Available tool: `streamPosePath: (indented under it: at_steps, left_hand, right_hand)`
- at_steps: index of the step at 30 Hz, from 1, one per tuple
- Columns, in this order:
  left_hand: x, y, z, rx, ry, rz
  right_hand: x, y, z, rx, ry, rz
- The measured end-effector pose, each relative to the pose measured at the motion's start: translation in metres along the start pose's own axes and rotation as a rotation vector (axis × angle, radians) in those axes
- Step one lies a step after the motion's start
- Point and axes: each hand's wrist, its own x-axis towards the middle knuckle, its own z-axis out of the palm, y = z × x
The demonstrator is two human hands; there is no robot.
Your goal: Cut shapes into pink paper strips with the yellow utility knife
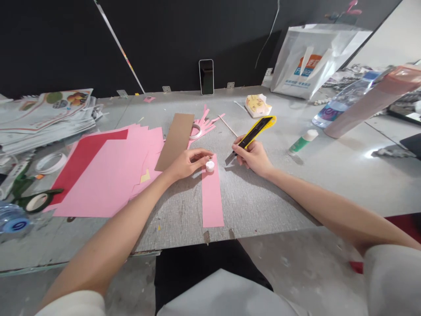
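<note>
A pink paper strip (212, 197) lies lengthwise on the grey table, with a small white round cap (209, 166) on its upper part. My left hand (190, 162) is at the strip's top end, its fingers bent together and touching or just beside the cap. To the right of the strip, my right hand (252, 153) grips a yellow and black utility knife (258, 131), its blade pointing down and left near the table. A brown cardboard piece (175, 140) lies behind my left hand, beside a white tape roll (195, 131) and thin pink paper strips (205, 126).
Pink sheets (108, 175) with a red piece (92, 153) cover the left side. Newspapers (49, 116) lie behind them. A glue stick (303, 141), small box (258, 105), water bottle (345, 103) and white bag (309, 61) stand right. A phone (206, 77) leans at the back.
</note>
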Motion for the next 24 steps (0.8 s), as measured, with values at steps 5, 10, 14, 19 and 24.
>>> streamPosePath:
  at_steps: [5, 10, 14, 19, 24]
  left_hand:
    - [0.004, -0.001, 0.004, 0.01, 0.015, -0.039]
    - [0.004, 0.001, 0.004, 0.036, -0.006, -0.044]
    - [0.004, 0.002, 0.005, 0.057, -0.003, -0.035]
    - [0.005, 0.001, 0.007, 0.082, -0.001, -0.022]
    - [0.005, -0.001, 0.009, 0.081, -0.001, -0.023]
  right_hand:
    - [-0.006, -0.007, 0.0, -0.002, -0.113, -0.055]
    - [-0.011, -0.006, -0.004, 0.059, -0.286, -0.033]
    - [-0.011, -0.004, -0.007, 0.038, -0.294, -0.055]
    - [-0.011, -0.002, -0.008, 0.026, -0.281, -0.054]
    - [-0.011, -0.002, -0.009, 0.069, -0.252, -0.035]
